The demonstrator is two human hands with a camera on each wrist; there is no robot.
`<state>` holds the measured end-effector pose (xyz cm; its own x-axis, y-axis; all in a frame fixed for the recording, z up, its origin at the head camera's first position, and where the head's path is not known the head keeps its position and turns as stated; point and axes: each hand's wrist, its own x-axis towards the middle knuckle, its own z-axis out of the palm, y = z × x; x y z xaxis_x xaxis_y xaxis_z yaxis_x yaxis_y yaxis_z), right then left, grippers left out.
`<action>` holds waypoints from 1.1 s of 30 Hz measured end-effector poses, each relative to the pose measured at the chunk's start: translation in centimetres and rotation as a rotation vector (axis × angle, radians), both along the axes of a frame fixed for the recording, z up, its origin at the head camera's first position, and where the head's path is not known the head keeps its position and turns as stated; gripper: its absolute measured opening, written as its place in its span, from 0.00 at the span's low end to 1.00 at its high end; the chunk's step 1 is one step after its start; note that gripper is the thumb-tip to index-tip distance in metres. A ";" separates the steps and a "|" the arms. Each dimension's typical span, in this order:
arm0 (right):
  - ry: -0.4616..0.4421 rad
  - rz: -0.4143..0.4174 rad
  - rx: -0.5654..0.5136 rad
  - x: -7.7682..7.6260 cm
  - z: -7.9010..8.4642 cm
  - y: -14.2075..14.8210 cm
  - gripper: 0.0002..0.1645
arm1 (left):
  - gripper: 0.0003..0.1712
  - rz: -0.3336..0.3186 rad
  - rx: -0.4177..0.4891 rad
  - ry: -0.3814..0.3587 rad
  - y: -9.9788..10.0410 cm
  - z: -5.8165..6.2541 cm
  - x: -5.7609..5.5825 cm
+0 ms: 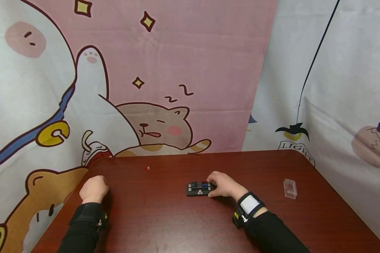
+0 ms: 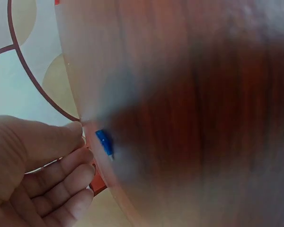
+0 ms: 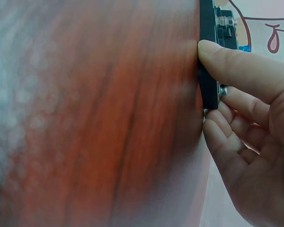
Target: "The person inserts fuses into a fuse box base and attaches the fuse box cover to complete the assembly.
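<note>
With thumb and fingers on opposite long edges, my right hand (image 1: pixel 223 184) grips the right end of a black fuse block (image 1: pixel 194 189). The block lies flat on the brown table, with silver screws and small blue and red parts on top; the right wrist view shows its dark side (image 3: pixel 208 85) at the thumb. Far to the left, my left hand (image 1: pixel 94 189) is held over the table with its fingers loosely curled. Just past those fingertips in the left wrist view lies a small blue connector (image 2: pixel 104 143) with a metal tip, hidden in the head view.
Tiny red pieces (image 1: pixel 147 168) lie near the table's back edge, left of centre. A clear plastic box (image 1: pixel 290 188) sits to the right of my right hand. Behind the table (image 1: pixel 164 218) hangs a printed cloth (image 1: pixel 206 70).
</note>
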<state>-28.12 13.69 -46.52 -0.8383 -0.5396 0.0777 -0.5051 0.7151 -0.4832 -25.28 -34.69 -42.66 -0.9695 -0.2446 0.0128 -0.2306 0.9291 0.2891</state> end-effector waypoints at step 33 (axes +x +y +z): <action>-0.018 -0.005 -0.015 0.1 0.0 0.1 0.26 | 0.12 0.051 -0.041 -0.021 0.4 -0.8 -0.1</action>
